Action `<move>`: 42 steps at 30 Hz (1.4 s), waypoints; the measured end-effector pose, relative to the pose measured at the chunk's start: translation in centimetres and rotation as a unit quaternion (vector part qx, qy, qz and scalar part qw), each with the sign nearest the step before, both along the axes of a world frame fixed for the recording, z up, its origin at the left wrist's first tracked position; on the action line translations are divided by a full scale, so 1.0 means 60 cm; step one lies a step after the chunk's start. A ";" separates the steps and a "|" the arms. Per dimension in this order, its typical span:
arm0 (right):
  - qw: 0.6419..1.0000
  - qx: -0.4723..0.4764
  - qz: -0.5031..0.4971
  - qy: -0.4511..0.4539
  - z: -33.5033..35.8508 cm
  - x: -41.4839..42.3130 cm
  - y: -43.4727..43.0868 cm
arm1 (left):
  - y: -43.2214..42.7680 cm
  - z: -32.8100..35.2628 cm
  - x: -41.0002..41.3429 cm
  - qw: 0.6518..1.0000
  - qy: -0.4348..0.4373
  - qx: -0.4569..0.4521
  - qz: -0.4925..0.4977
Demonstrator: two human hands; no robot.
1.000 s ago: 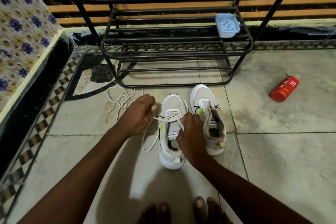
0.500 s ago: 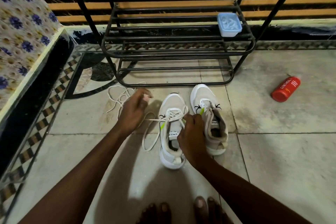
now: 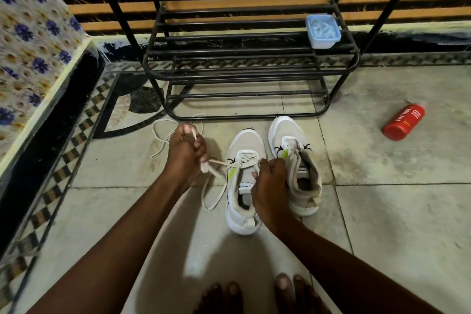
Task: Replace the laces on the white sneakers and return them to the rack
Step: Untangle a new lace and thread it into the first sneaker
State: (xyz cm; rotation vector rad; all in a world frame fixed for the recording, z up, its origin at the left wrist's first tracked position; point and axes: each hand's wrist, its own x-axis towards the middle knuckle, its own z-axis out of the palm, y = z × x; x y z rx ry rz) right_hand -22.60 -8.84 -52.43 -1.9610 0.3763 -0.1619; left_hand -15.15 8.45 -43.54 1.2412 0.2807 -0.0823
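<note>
Two white sneakers stand side by side on the tiled floor before the black metal rack (image 3: 244, 69). The left sneaker (image 3: 242, 145) has a cream lace (image 3: 220, 162) threaded through its upper eyelets. My left hand (image 3: 186, 153) grips that lace's end and holds it out taut to the left. At the tongue, my right hand (image 3: 270, 186) grips the left sneaker's collar, fingers curled around its right side. The right sneaker (image 3: 293, 140) stands unlaced, tongue pulled up. A loose lace (image 3: 163, 132) lies on the floor behind my left hand.
A pale blue lidded box (image 3: 323, 30) sits on the rack's lower shelf at the right. A red bottle (image 3: 404, 122) lies on the floor to the right. A flowered cloth (image 3: 30, 41) covers a raised ledge at left. My toes (image 3: 257, 293) show at the bottom edge.
My left hand has drawn the lace further out to the left, away from the sneaker, and pulled it taut. My right hand has stayed at the sneaker's collar.
</note>
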 end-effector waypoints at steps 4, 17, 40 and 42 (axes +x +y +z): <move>0.999 -0.039 0.018 -0.002 -0.010 0.003 -0.005 | 0.044 -0.039 0.017 0.765 -0.260 0.533 -0.253; 0.944 -0.314 0.101 -0.006 0.022 0.002 0.002 | -0.002 -0.045 -0.019 0.941 -0.038 0.269 -0.203; 0.961 -0.265 0.061 -0.041 0.031 0.012 -0.001 | 0.002 -0.054 -0.037 0.830 -0.105 0.512 -0.196; 0.971 -0.215 0.064 -0.082 0.049 0.015 -0.001 | 0.005 -0.039 -0.040 0.816 -0.125 0.534 -0.184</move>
